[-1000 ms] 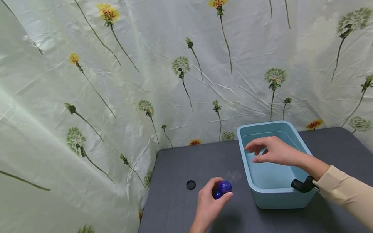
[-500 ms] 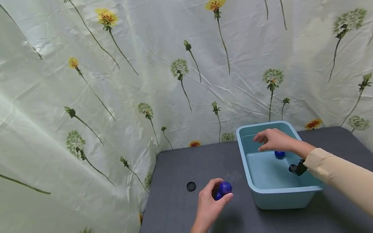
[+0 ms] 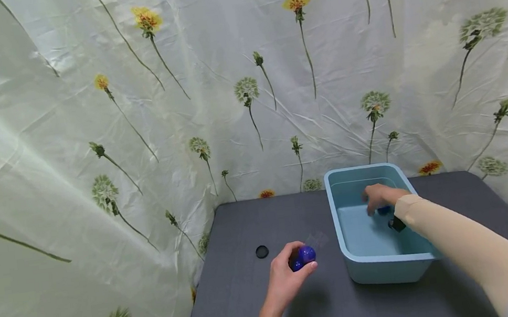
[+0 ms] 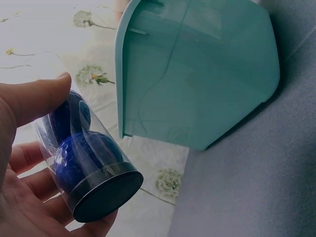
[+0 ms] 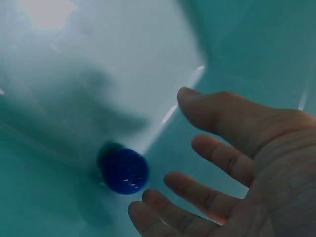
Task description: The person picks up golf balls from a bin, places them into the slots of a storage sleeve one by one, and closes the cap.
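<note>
On the grey table (image 3: 252, 296) my left hand (image 3: 282, 281) grips the tube (image 4: 86, 163) of blue balls, while my right hand (image 3: 379, 197), fingers spread and holding nothing, reaches into the tub (image 3: 350, 263) by the loose ball (image 5: 124, 171), so I should close softly around it.

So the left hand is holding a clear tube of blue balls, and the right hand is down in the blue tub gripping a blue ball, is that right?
Not quite. The right hand is open, its fingers spread just beside the blue ball, which lies loose on the floor of the blue tub; the right wrist view shows this. The left hand does hold the clear tube of blue balls.
</note>
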The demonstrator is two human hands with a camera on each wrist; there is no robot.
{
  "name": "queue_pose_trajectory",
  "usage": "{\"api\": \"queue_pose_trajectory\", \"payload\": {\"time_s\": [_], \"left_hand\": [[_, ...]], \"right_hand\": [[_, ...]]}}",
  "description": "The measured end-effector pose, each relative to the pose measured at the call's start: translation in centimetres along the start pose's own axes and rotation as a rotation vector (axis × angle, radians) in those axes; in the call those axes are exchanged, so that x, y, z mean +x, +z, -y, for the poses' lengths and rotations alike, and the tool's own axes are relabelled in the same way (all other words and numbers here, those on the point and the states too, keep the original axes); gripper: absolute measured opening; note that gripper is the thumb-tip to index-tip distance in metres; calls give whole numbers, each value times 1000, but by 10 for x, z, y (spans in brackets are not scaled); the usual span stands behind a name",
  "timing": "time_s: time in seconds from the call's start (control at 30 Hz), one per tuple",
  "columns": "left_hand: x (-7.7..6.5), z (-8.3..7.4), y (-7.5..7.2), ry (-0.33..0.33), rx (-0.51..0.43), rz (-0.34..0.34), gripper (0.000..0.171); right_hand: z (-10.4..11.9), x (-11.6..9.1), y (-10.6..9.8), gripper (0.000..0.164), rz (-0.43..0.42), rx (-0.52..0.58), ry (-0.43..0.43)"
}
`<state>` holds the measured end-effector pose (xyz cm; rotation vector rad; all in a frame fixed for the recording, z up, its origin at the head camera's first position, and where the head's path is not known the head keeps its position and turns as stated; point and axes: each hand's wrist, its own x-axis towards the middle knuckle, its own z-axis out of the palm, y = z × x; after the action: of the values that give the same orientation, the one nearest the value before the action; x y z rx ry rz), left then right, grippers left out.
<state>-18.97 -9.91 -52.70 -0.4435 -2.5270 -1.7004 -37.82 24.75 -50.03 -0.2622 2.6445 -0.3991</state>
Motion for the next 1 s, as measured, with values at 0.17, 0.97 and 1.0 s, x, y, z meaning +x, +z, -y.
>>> {"api": "queue_pose_trajectory", "payload": {"time_s": [0.17, 0.97, 1.0], "left_hand": [[0, 0, 0, -3, 6, -3, 44], [-1, 5, -2, -12, 18, -5, 42], [-1, 5, -2, -10, 19, -4, 42]], "right_hand": [[-7, 5, 8, 51, -8, -7, 67], [-6, 16, 34, 46, 85, 280, -47], [-3, 17, 36, 45, 92, 265, -59]]}}
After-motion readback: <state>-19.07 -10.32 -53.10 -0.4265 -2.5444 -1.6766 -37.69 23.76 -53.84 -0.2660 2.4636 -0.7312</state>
